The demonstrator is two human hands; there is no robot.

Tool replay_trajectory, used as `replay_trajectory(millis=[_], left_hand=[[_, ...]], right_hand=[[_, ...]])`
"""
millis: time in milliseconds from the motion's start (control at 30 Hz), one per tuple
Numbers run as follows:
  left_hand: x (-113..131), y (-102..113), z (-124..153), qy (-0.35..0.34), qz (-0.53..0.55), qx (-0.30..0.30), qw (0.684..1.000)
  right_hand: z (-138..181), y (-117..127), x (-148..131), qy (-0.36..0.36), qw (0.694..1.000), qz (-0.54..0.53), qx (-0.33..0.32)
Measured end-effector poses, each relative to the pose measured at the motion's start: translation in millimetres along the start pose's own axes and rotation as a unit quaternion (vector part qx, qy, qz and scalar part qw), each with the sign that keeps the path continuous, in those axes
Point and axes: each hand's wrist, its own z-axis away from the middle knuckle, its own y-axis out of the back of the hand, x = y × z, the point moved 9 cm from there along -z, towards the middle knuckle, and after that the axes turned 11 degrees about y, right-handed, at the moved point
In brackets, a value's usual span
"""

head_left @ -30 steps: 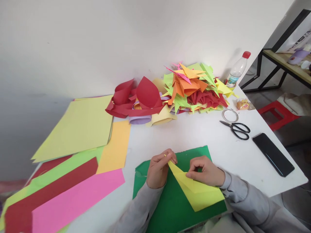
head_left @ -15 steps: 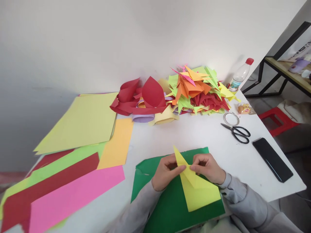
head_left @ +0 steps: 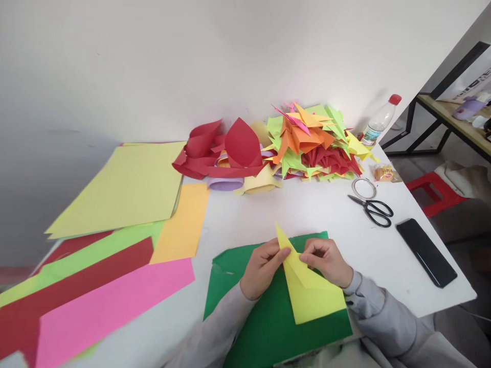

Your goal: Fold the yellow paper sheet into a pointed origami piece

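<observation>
A yellow folded paper (head_left: 307, 291), pointed at its far tip, lies over a green sheet (head_left: 268, 327) on the white table (head_left: 307, 214). My left hand (head_left: 263, 268) pinches the paper's left edge near the tip, fingers closed on it. My right hand (head_left: 328, 261) pinches the paper's right side just below the tip. Both wrists are in grey sleeves.
A heap of folded coloured paper shapes (head_left: 310, 138) and red curled paper (head_left: 230, 151) sits at the back. Large coloured sheets (head_left: 115, 189) lie left. Tape ring (head_left: 363, 188), scissors (head_left: 374, 209), phone (head_left: 425, 251), bottle (head_left: 379, 120) and a wrapped snack (head_left: 385, 173) lie right.
The yellow paper's tip has swung from pointing left to pointing away from me. My left hand has shifted right and down along its edge; my right hand has stayed on the paper.
</observation>
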Motion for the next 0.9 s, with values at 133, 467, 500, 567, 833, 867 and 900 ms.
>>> replay_trajectory(millis=[133, 467, 500, 567, 833, 867, 900], left_hand=[[-5, -7, 0, 0.013, 0.0, -0.026, 1.0], [-8, -18, 1, 0.023, -0.013, -0.066, 0.997], [-8, -20, 2, 0.023, -0.012, -0.073, 0.997], [-9, -22, 2, 0.023, -0.01, -0.078, 0.997], [-14, -25, 5, 0.013, -0.023, -0.088, 0.996], [-15, -25, 5, 0.014, -0.023, -0.088, 0.996], [-15, -25, 5, 0.014, -0.025, -0.088, 0.996]], right_hand=[[-2, 5, -1, 0.008, 1.0, 0.001, 0.022], [-3, 17, -4, 0.019, 0.997, 0.002, 0.071], [-4, 19, -5, 0.022, 0.997, 0.005, 0.078], [-4, 22, -8, 0.03, 0.996, 0.009, 0.087], [-3, 30, -11, 0.039, 0.992, 0.013, 0.121], [-3, 31, -11, 0.041, 0.992, 0.012, 0.122], [-3, 32, -12, 0.044, 0.991, 0.012, 0.125]])
